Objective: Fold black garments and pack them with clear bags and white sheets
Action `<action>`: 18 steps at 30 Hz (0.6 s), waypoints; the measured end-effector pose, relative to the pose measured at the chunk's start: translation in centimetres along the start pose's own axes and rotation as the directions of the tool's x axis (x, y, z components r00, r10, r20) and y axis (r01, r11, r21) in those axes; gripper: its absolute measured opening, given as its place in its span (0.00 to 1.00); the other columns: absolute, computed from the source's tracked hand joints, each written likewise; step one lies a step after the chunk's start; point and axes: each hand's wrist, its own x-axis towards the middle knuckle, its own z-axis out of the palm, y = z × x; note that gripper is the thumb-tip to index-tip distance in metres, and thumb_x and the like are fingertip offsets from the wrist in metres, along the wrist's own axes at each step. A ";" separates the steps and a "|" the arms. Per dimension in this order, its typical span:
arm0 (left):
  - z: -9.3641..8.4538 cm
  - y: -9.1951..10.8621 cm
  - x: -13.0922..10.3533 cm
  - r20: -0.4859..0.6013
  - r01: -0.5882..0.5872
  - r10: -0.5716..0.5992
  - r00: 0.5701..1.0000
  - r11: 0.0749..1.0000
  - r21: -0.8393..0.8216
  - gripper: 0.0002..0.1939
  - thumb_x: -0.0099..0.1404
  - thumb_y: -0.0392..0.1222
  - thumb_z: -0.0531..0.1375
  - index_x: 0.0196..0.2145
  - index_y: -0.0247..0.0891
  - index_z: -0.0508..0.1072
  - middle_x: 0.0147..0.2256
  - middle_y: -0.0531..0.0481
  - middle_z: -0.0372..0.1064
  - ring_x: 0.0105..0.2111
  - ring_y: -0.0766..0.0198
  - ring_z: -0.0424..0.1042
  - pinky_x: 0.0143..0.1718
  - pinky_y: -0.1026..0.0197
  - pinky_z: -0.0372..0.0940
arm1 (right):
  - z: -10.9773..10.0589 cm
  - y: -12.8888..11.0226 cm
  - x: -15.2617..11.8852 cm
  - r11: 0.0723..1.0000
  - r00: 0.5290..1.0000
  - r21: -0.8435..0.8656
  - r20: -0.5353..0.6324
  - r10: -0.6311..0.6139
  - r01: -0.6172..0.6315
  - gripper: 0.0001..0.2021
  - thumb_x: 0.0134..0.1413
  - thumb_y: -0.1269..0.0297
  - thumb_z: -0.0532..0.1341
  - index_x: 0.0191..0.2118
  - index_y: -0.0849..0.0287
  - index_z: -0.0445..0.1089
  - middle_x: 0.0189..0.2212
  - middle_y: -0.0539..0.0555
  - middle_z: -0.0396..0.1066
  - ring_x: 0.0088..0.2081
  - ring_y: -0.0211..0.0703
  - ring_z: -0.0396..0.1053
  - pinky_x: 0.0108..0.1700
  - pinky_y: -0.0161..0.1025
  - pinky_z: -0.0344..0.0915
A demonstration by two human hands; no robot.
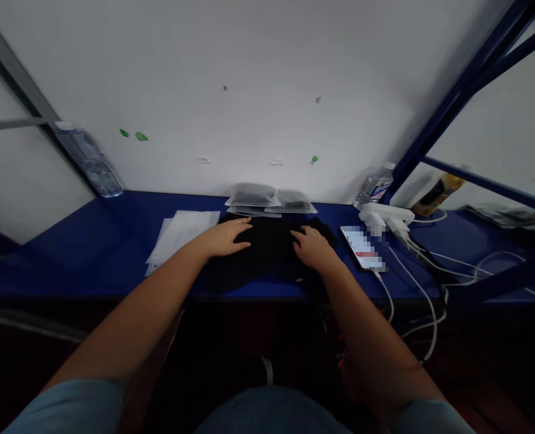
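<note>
A black garment with a small white mark lies spread on the blue table in front of me. My left hand rests on its left part, fingers apart and pointing right. On the right part lies my right hand, its fingers spread and slightly bent. Neither hand holds anything. Behind the garment, against the wall, sit several translucent bags with dark contents. Flat white bags or sheets are stacked just left of my left hand.
A phone with a cable lies to the right, near a white power strip with plugs and trailing cables. Clear bottles stand at the back right and left. Blue frame bars rise at the right. A yellow-labelled bottle is beyond.
</note>
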 end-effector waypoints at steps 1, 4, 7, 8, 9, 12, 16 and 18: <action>0.1 -0.2 0.0 0.018 0.008 -0.008 1.000 1.000 0.001 0.29 0.67 0.47 0.64 0.64 0.46 0.68 0.70 0.45 0.55 0.69 0.53 0.57 0.68 0.49 0.55 | 0.3 0.2 0.1 1.000 0.999 -0.008 0.046 0.009 -0.009 0.24 0.68 0.63 0.53 0.66 0.56 0.65 0.65 0.65 0.62 0.66 0.56 0.59 0.63 0.51 0.59; 0.1 -0.6 -0.1 0.026 0.016 -0.017 1.000 1.000 0.016 0.31 0.65 0.48 0.65 0.65 0.47 0.67 0.70 0.44 0.55 0.69 0.52 0.57 0.68 0.49 0.56 | 0.3 0.8 0.7 0.999 0.994 -0.030 0.108 0.022 -0.018 0.23 0.69 0.62 0.52 0.66 0.57 0.65 0.63 0.64 0.64 0.63 0.56 0.63 0.61 0.50 0.61; 0.0 -0.4 0.1 -0.031 0.038 -0.036 0.999 0.997 0.068 0.30 0.69 0.52 0.61 0.65 0.42 0.66 0.69 0.41 0.58 0.68 0.51 0.58 0.67 0.50 0.57 | -0.7 1.5 1.9 0.999 0.993 -0.051 0.115 0.014 -0.008 0.22 0.68 0.64 0.53 0.64 0.59 0.67 0.61 0.64 0.67 0.60 0.56 0.65 0.59 0.49 0.62; 0.0 -0.3 0.2 -0.067 0.059 -0.053 0.996 0.994 0.089 0.28 0.71 0.52 0.59 0.64 0.39 0.67 0.67 0.39 0.60 0.67 0.50 0.60 0.66 0.50 0.57 | -1.2 1.7 2.4 0.998 0.994 -0.055 0.104 0.011 -0.006 0.22 0.68 0.65 0.54 0.64 0.59 0.67 0.61 0.64 0.67 0.60 0.56 0.66 0.60 0.49 0.62; -0.1 -0.2 0.3 -0.110 0.090 -0.077 0.991 0.990 0.112 0.26 0.73 0.52 0.56 0.63 0.37 0.68 0.65 0.38 0.63 0.65 0.50 0.63 0.65 0.50 0.59 | -1.5 2.0 2.9 0.998 0.996 -0.059 0.086 0.011 -0.006 0.22 0.67 0.66 0.54 0.64 0.60 0.67 0.61 0.64 0.67 0.60 0.55 0.66 0.60 0.48 0.62; -0.1 0.0 0.7 -0.211 0.220 -0.175 0.962 0.952 0.211 0.21 0.74 0.49 0.52 0.55 0.34 0.73 0.56 0.37 0.72 0.57 0.49 0.71 0.59 0.51 0.65 | -2.1 2.7 3.8 0.994 0.997 -0.088 0.018 0.073 -0.071 0.22 0.66 0.66 0.55 0.64 0.60 0.66 0.61 0.65 0.66 0.60 0.57 0.65 0.58 0.48 0.63; 0.0 -0.4 0.9 -0.176 0.318 -0.273 0.946 0.894 0.317 0.17 0.71 0.50 0.57 0.45 0.35 0.78 0.50 0.37 0.75 0.50 0.49 0.74 0.52 0.53 0.68 | -1.4 3.3 3.8 0.969 0.975 -0.109 -0.026 0.221 -0.222 0.23 0.65 0.63 0.56 0.63 0.64 0.65 0.59 0.69 0.66 0.59 0.60 0.65 0.56 0.50 0.64; 0.1 -0.7 0.9 -0.168 0.318 -0.278 0.946 0.895 0.312 0.16 0.70 0.50 0.58 0.44 0.37 0.79 0.49 0.38 0.75 0.49 0.49 0.75 0.50 0.54 0.69 | -1.0 3.6 3.6 0.963 0.968 -0.096 -0.038 0.250 -0.252 0.23 0.65 0.65 0.56 0.63 0.66 0.64 0.58 0.69 0.67 0.58 0.59 0.65 0.55 0.49 0.64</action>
